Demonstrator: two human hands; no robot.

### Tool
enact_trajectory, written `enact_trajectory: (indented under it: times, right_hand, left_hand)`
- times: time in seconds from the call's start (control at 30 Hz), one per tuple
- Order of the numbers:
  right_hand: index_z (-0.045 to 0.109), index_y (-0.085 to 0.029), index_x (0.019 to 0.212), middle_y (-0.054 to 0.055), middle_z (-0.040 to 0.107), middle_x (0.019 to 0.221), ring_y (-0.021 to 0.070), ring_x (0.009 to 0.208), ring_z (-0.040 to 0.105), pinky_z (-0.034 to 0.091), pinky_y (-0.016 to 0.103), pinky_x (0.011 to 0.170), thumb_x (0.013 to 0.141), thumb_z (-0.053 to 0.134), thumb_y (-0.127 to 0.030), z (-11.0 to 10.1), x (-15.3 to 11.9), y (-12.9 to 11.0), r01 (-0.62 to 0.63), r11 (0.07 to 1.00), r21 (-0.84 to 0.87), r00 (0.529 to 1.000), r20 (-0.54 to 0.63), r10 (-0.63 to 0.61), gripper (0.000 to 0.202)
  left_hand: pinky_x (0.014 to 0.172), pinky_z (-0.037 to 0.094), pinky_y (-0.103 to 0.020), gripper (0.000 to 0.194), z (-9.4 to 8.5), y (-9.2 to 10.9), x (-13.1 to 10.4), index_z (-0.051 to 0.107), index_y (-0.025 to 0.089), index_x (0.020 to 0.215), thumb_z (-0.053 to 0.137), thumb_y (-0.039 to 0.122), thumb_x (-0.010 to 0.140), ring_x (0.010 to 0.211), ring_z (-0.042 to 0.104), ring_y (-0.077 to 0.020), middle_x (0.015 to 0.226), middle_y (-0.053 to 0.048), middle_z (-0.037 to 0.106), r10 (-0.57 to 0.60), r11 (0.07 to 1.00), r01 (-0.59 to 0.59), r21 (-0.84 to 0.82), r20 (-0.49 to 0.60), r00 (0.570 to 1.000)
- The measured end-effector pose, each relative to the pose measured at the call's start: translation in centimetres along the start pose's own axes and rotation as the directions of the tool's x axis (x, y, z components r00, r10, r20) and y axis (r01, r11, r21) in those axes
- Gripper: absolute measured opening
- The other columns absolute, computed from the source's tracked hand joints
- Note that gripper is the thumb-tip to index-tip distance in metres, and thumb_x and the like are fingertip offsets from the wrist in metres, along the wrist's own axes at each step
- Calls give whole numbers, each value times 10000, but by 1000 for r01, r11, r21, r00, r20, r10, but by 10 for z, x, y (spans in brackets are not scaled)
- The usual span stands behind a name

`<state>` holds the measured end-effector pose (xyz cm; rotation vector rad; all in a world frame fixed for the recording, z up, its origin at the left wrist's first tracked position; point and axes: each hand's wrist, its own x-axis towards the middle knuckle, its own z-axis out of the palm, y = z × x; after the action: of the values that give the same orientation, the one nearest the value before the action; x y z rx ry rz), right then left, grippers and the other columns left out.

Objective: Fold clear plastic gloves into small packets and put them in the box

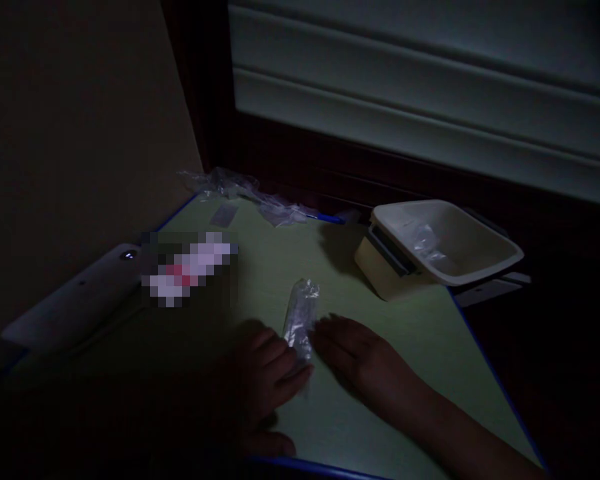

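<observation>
A folded strip of clear plastic film (303, 310) lies on the pale green table (380, 400), between my two hands. At its lower left end is my left hand (275, 377), fingers apart and fingertips resting on the plastic, thumb lower down near the table's front edge. My right hand (350, 343) touches the strip's right side with its fingers pressed together. Whether anything is pinched under these fingers is hidden. The scene is dim.
A cream plastic tub (395, 273) with clear plastic inside stands at the right edge. Crumpled clear film (275, 205) lies along the back. A long white device (80, 293) and a blurred-out item (193, 267) are at left.
</observation>
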<state>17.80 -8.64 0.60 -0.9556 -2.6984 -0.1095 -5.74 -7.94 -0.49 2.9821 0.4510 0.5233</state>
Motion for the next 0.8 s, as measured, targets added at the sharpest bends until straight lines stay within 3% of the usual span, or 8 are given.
enact_trajectory:
  times: [0.1,0.17,0.23,0.4,0.67,0.8]
  right_hand:
    - [627,-123,1157,126,671,1167,223,1065,632,509,442,955,874,526,-86,9,-5,2,7,1000,-9,1000,-25,-7,303]
    - [628,-131,1156,115,666,1178,227,1084,622,507,448,955,872,529,-82,13,-8,4,-5,1000,-1,999,-37,5,305]
    - [623,-133,1163,104,665,1184,228,1095,615,507,448,955,869,540,-84,15,-9,5,-25,1000,19,999,-40,26,310]
    - [627,-129,1146,106,668,1175,223,1108,607,512,434,947,884,532,-100,12,-9,4,-41,999,36,998,-39,43,280]
    - [673,-94,1038,95,715,1064,218,1071,618,493,395,976,924,468,-101,5,-4,-10,157,988,6,974,-165,-154,235]
    - [678,-89,982,84,732,991,210,987,646,509,381,938,924,474,-98,9,1,-13,115,991,68,972,-214,-98,213]
  left_hand:
    - [768,418,-427,415,1,-5,2,576,101,1125,447,419,892,873,563,-263,982,-119,642,29,999,-29,-31,-2,1000]
    - [840,421,-394,247,1,-12,0,597,110,1067,467,210,883,937,564,-235,1005,-96,650,-14,998,15,-55,7,1000]
    - [916,407,-356,234,1,-22,-2,604,120,1049,452,89,874,1026,551,-206,1059,-69,652,-68,995,67,-80,-14,998]
    - [917,422,-343,222,3,-39,-3,619,135,978,432,71,879,1065,554,-195,1100,-59,654,-69,993,71,-93,24,997]
    - [935,404,-338,190,3,-37,-1,604,134,930,444,55,864,1063,553,-190,1083,-53,654,-69,992,70,-107,9,998]
    - [935,398,-338,198,-1,-36,2,613,133,927,435,75,864,1043,563,-191,1062,-59,663,-77,989,75,-126,-10,997]
